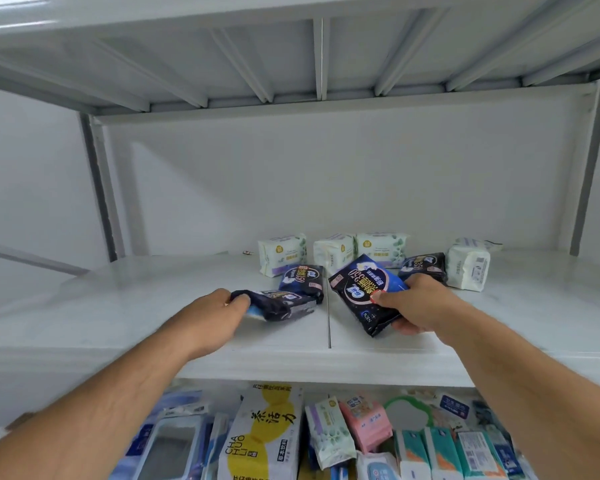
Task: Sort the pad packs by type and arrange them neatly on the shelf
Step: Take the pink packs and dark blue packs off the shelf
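Observation:
On the white shelf my left hand grips the near end of a dark navy pad pack that lies flat. My right hand holds another dark navy pad pack, tilted up off the shelf. Two more navy packs stay on the shelf: one behind the left-hand pack, one behind my right hand. Three white packs with green leaf print stand along the back. A plain white pack stands at the right.
The shelf's left half and far right are bare surface, with a seam down the middle. An upper shelf hangs overhead. The lower shelf is crowded with assorted packs of tissues and wipes. Grey uprights frame the sides.

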Available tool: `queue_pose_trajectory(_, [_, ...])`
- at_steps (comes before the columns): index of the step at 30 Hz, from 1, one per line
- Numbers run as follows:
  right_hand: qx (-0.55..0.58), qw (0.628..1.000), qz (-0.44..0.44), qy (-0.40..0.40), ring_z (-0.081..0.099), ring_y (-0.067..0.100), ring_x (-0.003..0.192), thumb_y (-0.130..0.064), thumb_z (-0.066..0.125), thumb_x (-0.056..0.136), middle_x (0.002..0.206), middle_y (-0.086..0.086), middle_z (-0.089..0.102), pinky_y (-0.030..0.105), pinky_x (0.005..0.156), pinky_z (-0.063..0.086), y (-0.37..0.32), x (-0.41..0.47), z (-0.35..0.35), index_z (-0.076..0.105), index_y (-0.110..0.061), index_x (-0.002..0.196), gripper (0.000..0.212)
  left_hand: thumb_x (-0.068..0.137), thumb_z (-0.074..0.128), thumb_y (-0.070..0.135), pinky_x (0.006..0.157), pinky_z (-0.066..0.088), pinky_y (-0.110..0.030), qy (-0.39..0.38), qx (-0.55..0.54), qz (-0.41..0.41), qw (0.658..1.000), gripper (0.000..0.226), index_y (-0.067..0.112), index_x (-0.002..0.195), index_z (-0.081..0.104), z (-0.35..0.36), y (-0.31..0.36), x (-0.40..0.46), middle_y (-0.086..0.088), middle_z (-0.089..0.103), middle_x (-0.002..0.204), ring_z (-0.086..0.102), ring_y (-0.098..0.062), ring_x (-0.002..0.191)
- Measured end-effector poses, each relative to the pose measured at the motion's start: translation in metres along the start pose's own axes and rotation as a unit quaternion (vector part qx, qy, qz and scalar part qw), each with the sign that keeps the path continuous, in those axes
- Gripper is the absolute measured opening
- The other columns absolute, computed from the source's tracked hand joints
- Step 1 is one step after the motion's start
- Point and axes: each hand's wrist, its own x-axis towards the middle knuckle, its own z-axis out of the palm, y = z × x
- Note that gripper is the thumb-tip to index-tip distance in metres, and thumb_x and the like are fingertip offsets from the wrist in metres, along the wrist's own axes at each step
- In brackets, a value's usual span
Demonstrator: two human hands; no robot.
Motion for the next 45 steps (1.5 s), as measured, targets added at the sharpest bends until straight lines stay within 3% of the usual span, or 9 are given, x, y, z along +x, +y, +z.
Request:
queue_pose_trajectory(3, [-0.008, 1.000, -0.006, -0.008, 0.068, 0.020, 0.064, -0.035, 0.081, 0.083, 0.093, 0.010, 0.072, 0.034, 0.061, 0.063, -0.002, -0.001, 0.003, 0.059, -0.013, 0.104, 0.038, 0.077, 0.040, 0.069, 0.076, 0.044, -0.036, -0.070, 0.013, -0.050, 0.996, 0.069, 0.012, 0.108, 0.063, -0.002, 0.015, 0.006, -0.005, 0.065, 0.100, 0.059, -0.024, 0.086])
queue_pose_trajectory(9, [-0.001, 1.000, -0.007, -0.017, 0.065, 0.019, 0.060, -0.034, 0.080, 0.084, 0.089, 0.010, 0.073, 0.041, 0.069, 0.062, -0.001, -0.006, -0.001, 0.057, -0.013, 0.104, 0.037, 0.083, 0.056, 0.037, 0.068, 0.048, -0.028, -0.263, -0.061, -0.043, 0.962, 0.039, 0.008, 0.103, 0.072, -0.029, 0.030, 0.012, -0.009, 0.076, 0.096, 0.067, -0.017, 0.075])
queue_pose_trajectory(13, [0.007, 1.000, -0.012, -0.013, 0.064, 0.019, 0.061, -0.035, 0.081, 0.084, 0.090, 0.010, 0.073, 0.037, 0.067, 0.064, 0.001, -0.006, -0.009, 0.058, -0.014, 0.103, 0.037, 0.093, 0.063, 0.019, 0.074, 0.053, -0.030, -0.178, -0.069, 0.028, 0.981, 0.015, 0.013, 0.104, 0.070, -0.021, 0.035, 0.034, -0.007, 0.074, 0.101, 0.066, -0.014, 0.084])
queue_pose_trajectory(18, [0.011, 1.000, -0.011, -0.012, 0.065, 0.019, 0.063, -0.033, 0.080, 0.085, 0.091, 0.009, 0.073, 0.037, 0.068, 0.064, 0.004, -0.007, -0.016, 0.057, -0.015, 0.102, 0.034, 0.078, 0.077, 0.051, 0.105, 0.041, -0.032, -0.173, 0.059, 0.010, 0.983, 0.055, 0.023, 0.122, 0.060, 0.007, 0.040, 0.064, 0.013, 0.063, 0.120, 0.057, -0.012, 0.116])
queue_pose_trajectory(27, [0.031, 0.999, 0.013, -0.010, 0.069, 0.020, 0.066, -0.031, 0.079, 0.086, 0.097, 0.010, 0.072, 0.033, 0.062, 0.062, 0.013, -0.001, -0.022, 0.055, -0.015, 0.115, 0.041, 0.065, 0.086, 0.051, 0.080, 0.055, -0.029, -0.248, 0.070, -0.027, 0.966, 0.059, 0.020, 0.110, 0.065, 0.015, 0.053, 0.072, 0.000, 0.076, 0.102, 0.067, -0.014, 0.097])
queue_pose_trajectory(34, [0.068, 0.996, 0.000, -0.059, 0.074, 0.021, 0.071, -0.018, 0.072, 0.093, 0.099, 0.013, 0.075, 0.033, 0.066, 0.062, 0.020, -0.006, -0.033, 0.064, -0.009, 0.113, 0.024, 0.078, 0.079, 0.035, 0.076, 0.046, -0.030, -0.233, -0.119, -0.011, 0.965, 0.042, 0.021, 0.115, 0.063, 0.002, 0.044, 0.044, -0.003, 0.077, 0.099, 0.067, -0.017, 0.087])
queue_pose_trajectory(38, [0.210, 0.974, 0.026, -0.083, 0.077, 0.029, 0.081, -0.007, 0.068, 0.093, 0.100, 0.018, 0.075, 0.036, 0.070, 0.062, 0.019, -0.019, -0.039, 0.062, -0.002, 0.112, 0.020, 0.086, 0.071, 0.019, 0.067, 0.052, -0.030, -0.087, -0.277, -0.020, 0.957, 0.026, 0.018, 0.110, 0.063, 0.007, 0.049, 0.030, -0.007, 0.077, 0.091, 0.068, -0.019, 0.076])
queue_pose_trajectory(41, [0.341, 0.935, 0.035, -0.087, 0.076, 0.031, 0.086, -0.008, 0.064, 0.095, 0.095, 0.019, 0.077, 0.038, 0.073, 0.062, 0.011, -0.035, -0.035, 0.060, -0.003, 0.110, 0.016, 0.087, 0.068, 0.008, 0.068, 0.061, -0.040, -0.002, -0.366, -0.047, 0.929, 0.021, 0.013, 0.107, 0.060, 0.027, 0.063, 0.018, -0.012, 0.075, 0.096, 0.072, -0.026, 0.081])
queue_pose_trajectory(45, [0.386, 0.916, 0.039, -0.101, 0.076, 0.029, 0.088, -0.021, 0.065, 0.097, 0.097, 0.016, 0.077, 0.036, 0.070, 0.062, -0.003, -0.053, -0.008, 0.060, -0.007, 0.115, 0.024, 0.091, 0.065, 0.005, 0.067, 0.062, -0.044, -0.048, -0.506, -0.079, 0.857, 0.017, 0.005, 0.107, 0.061, 0.057, 0.086, 0.001, -0.019, 0.074, 0.097, 0.074, -0.032, 0.084])
